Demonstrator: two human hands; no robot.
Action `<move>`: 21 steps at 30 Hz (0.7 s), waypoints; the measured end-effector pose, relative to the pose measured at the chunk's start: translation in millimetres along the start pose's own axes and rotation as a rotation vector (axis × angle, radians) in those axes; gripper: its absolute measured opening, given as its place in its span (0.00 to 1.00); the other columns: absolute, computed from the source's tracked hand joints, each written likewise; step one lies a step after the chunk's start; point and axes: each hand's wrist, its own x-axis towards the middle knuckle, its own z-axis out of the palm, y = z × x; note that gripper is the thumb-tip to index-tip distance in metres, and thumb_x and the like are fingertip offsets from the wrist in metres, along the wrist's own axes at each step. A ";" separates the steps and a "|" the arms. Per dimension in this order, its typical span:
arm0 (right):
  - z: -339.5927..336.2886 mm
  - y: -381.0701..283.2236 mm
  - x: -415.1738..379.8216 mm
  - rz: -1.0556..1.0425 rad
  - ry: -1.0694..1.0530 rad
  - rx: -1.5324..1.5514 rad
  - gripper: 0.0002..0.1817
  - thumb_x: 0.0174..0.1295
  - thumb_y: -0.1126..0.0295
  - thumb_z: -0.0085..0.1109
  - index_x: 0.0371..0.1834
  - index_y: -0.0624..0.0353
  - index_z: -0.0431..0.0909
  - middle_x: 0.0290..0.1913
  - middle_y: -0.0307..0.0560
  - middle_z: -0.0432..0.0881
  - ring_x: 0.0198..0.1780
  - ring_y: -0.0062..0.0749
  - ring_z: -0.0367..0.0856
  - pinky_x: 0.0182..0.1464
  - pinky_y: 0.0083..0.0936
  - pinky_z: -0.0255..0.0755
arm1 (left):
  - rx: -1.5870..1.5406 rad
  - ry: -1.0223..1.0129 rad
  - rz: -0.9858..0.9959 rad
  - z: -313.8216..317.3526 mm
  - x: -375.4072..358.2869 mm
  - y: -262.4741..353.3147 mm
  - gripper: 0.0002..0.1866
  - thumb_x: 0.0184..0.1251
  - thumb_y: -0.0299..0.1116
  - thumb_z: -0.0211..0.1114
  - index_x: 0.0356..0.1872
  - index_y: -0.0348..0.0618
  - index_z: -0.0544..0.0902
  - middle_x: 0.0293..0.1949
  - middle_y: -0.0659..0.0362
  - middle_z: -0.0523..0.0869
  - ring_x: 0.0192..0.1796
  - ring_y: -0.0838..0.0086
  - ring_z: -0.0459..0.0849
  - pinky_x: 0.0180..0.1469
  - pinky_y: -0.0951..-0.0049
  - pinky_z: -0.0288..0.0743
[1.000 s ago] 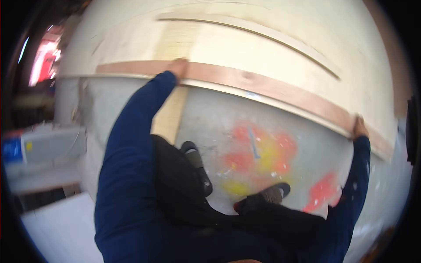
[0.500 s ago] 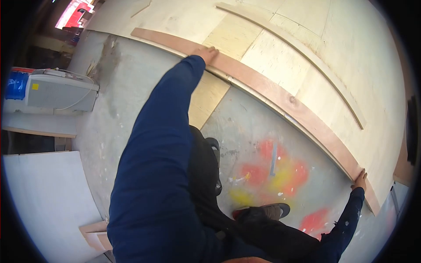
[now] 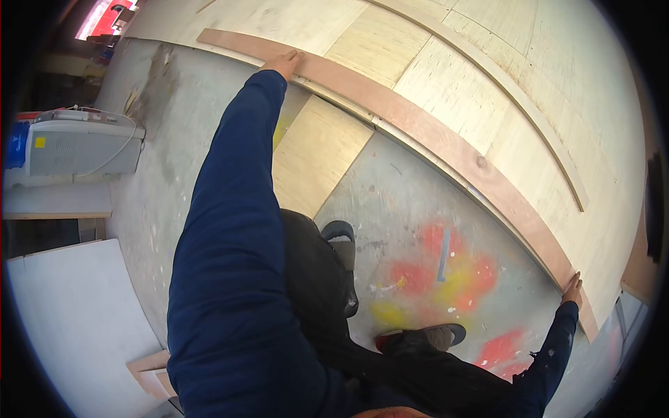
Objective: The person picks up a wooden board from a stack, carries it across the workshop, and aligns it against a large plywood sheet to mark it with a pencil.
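A long reddish-brown wooden strip [image 3: 418, 124] lies along the near edge of a raised plywood surface [image 3: 456, 90]. Toward the strip's far-left part, my left hand [image 3: 284, 64] rests over it, fingers bent across its width. At the opposite end, my right hand [image 3: 573, 289] grips the strip near its tip, fingers on top. Both thumbs are mostly hidden. Behind the strip, a narrower pale wooden batten [image 3: 516, 104] lies on the plywood.
A loose plywood panel [image 3: 324, 150] projects below the edge near my legs. The grey floor [image 3: 376, 181] has red and yellow paint patches. At left stand a grey appliance with a cord [image 3: 83, 146], a blue container [image 3: 17, 145] and a white board [image 3: 80, 306].
My left hand has slid leftward along the strip, toward its far end. My right hand stays at the other end. The view has shifted slightly, showing more of the loose plywood panel.
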 end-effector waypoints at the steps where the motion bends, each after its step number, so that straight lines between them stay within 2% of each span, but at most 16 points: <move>1: -1.6 -1.1 0.7 0.005 -0.002 0.000 0.50 0.51 0.85 0.54 0.75 0.43 0.39 0.73 0.49 0.56 0.56 0.50 0.78 0.52 0.40 0.77 | -0.001 0.002 0.005 1.9 1.2 -2.6 0.38 0.57 0.14 0.51 0.70 0.55 0.60 0.71 0.59 0.62 0.67 0.62 0.68 0.65 0.64 0.68; 3: -3.6 -4.4 2.2 0.020 -0.006 -0.021 0.48 0.53 0.86 0.50 0.75 0.43 0.39 0.73 0.49 0.56 0.56 0.51 0.78 0.52 0.40 0.76 | -0.017 0.014 0.005 8.0 3.5 -7.6 0.41 0.52 0.11 0.54 0.69 0.55 0.60 0.71 0.59 0.61 0.67 0.62 0.69 0.65 0.65 0.68; 5: -3.9 -6.8 1.4 0.023 -0.021 -0.035 0.48 0.53 0.86 0.50 0.75 0.43 0.39 0.73 0.49 0.57 0.56 0.51 0.78 0.52 0.40 0.76 | -0.016 0.035 0.021 15.3 3.6 -17.9 0.40 0.53 0.12 0.54 0.69 0.55 0.61 0.71 0.59 0.62 0.67 0.61 0.68 0.65 0.65 0.68; 9: -4.2 -9.9 1.5 0.030 -0.049 -0.067 0.45 0.56 0.85 0.47 0.75 0.44 0.40 0.72 0.51 0.58 0.56 0.52 0.78 0.53 0.41 0.76 | -0.035 0.061 -0.080 25.4 9.1 -46.8 0.40 0.52 0.11 0.54 0.68 0.56 0.61 0.70 0.58 0.64 0.66 0.60 0.69 0.64 0.63 0.69; 11: 1.2 -10.2 6.4 0.041 -0.039 -0.070 0.43 0.57 0.84 0.46 0.75 0.44 0.41 0.72 0.51 0.58 0.56 0.52 0.78 0.52 0.41 0.76 | 0.057 0.089 -0.131 27.5 7.9 -58.2 0.30 0.66 0.22 0.45 0.69 0.59 0.60 0.69 0.62 0.64 0.62 0.64 0.74 0.59 0.63 0.74; 15: 19.5 -5.3 18.5 0.068 0.006 -0.069 0.36 0.61 0.80 0.42 0.74 0.46 0.45 0.72 0.52 0.59 0.54 0.52 0.79 0.51 0.42 0.77 | 0.047 0.074 -0.151 27.6 10.1 -61.0 0.30 0.66 0.23 0.45 0.69 0.60 0.60 0.69 0.62 0.65 0.62 0.64 0.74 0.58 0.62 0.74; 17: 21.9 -2.0 17.8 0.051 0.000 -0.106 0.35 0.63 0.78 0.41 0.73 0.46 0.46 0.71 0.53 0.59 0.54 0.52 0.79 0.51 0.42 0.77 | 0.038 0.001 -0.118 26.1 12.6 -53.2 0.53 0.39 0.19 0.74 0.70 0.60 0.56 0.72 0.64 0.58 0.65 0.62 0.70 0.61 0.62 0.72; 21: 13.6 -5.9 14.4 0.047 -0.034 -0.165 0.31 0.66 0.75 0.38 0.73 0.47 0.47 0.71 0.54 0.60 0.52 0.52 0.80 0.49 0.43 0.77 | 0.057 -0.057 -0.180 24.2 17.7 -36.6 0.56 0.37 0.22 0.76 0.71 0.62 0.55 0.73 0.66 0.57 0.65 0.65 0.70 0.60 0.60 0.72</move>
